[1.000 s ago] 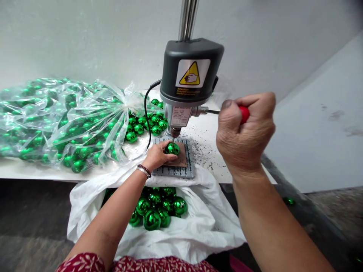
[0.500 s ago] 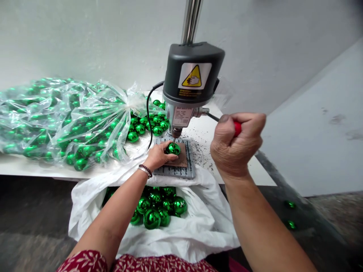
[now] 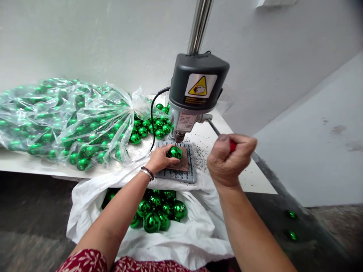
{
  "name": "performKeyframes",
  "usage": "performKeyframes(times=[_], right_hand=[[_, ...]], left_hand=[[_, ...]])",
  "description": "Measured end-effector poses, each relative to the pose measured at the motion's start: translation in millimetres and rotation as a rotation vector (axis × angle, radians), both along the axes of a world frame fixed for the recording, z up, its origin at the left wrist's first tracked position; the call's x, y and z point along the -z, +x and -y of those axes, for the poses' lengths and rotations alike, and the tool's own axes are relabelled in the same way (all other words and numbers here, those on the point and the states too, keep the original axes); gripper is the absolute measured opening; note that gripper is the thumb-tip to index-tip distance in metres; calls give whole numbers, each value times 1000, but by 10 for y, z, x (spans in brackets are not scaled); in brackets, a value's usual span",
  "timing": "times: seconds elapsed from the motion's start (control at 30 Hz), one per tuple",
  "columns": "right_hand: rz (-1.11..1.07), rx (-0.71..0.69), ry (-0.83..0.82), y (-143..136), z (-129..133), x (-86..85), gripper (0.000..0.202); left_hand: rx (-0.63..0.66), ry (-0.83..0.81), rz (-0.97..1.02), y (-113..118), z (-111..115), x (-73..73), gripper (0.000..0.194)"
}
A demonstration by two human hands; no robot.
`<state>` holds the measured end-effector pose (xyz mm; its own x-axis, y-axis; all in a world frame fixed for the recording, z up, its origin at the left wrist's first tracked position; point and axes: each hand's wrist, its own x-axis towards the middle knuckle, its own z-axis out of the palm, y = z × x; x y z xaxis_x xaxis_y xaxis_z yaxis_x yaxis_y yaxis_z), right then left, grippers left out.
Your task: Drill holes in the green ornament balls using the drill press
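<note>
Between the thumb and fingers of my left hand (image 3: 162, 158) is a shiny green ball (image 3: 175, 152), kept on a brown board (image 3: 183, 163) over the slotted grey base (image 3: 190, 175). Right above the ball is the bit of a small drill press (image 3: 200, 83); whether its tip is inside the ball I cannot tell. My right hand (image 3: 231, 158) is wrapped round the red knob (image 3: 233, 146) of the press's feed lever (image 3: 214, 127). Below the base, a white cloth (image 3: 198, 226) holds several more green balls (image 3: 151, 221).
A tied clear plastic bag (image 3: 70, 121) full of green balls lies on the left of the white table (image 3: 255, 181). Loose green balls (image 3: 142, 131) sit behind a black cable (image 3: 152, 121). Dark shavings (image 3: 201, 153) are scattered right of the base. Two balls (image 3: 291, 225) lie on the floor.
My right hand has brought the lever knob lower and slightly left. My left hand still has the ball under the drill. The whole view has shifted a little.
</note>
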<state>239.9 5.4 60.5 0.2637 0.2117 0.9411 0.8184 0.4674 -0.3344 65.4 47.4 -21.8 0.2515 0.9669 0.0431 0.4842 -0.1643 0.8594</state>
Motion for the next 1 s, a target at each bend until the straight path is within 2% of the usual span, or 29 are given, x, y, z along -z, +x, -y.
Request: performKeyframes(times=[0.1,0.2,0.3,0.37,0.43,0.5,0.57,0.6,0.67,0.73,0.83,0.9,1.0], right_hand=[[-10,-6,-31,31,-159,-333,24],[-36,13,-147,65,-324,-670,38],[-74,27,-289,68,-382,-831,40],[-99,36,-364,52,-367,-854,34],[-120,48,-383,31,-342,-853,27],[-137,55,-372,16,-326,-852,23],[-144,55,-364,13,-324,-855,25],[-139,55,-370,15,-325,-855,28],[-125,54,-389,27,-329,-852,34],[-115,53,-397,39,-331,-842,37],[-104,52,-327,43,-330,-819,37],[-97,35,-257,34,-328,-800,38],[-99,18,-196,14,-317,-772,40]], left_hand=[[7,1,-30,18,13,-25,54],[35,-10,33,-49,89,-71,53],[192,-38,107,-251,225,-130,57],[281,-52,85,-424,298,-169,65],[233,-45,68,-582,301,-197,66],[32,1,29,-708,208,-213,51],[-234,75,-97,-807,30,-221,37],[-354,106,-201,-851,-76,-224,35],[-475,128,-413,-932,-281,-223,42],[-482,73,-570,-1003,-439,-208,50],[-411,-55,-683,-1073,-552,-141,58],[-326,-69,-671,-1089,-563,-71,61],[-214,18,-607,-1072,-536,29,60]])
